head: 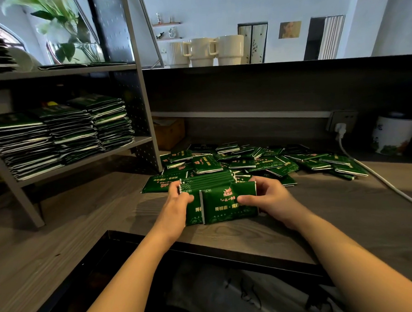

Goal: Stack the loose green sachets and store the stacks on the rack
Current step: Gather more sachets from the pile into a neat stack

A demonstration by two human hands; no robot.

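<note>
Sachet stack point(217, 203) near desk edge, left hand point(178, 200) & right hand point(267, 198) gripping it

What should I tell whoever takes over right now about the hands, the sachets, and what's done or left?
Left hand and right hand grip a bundle of green sachets from either side, standing on edge on the wooden counter.
Loose sachets lie in a pile on the counter just behind the bundle.
Done: three stacks sit on the middle shelf of the rack at left.
Left: square up this bundle, shelve it, then stack and store the remaining pile.
</note>
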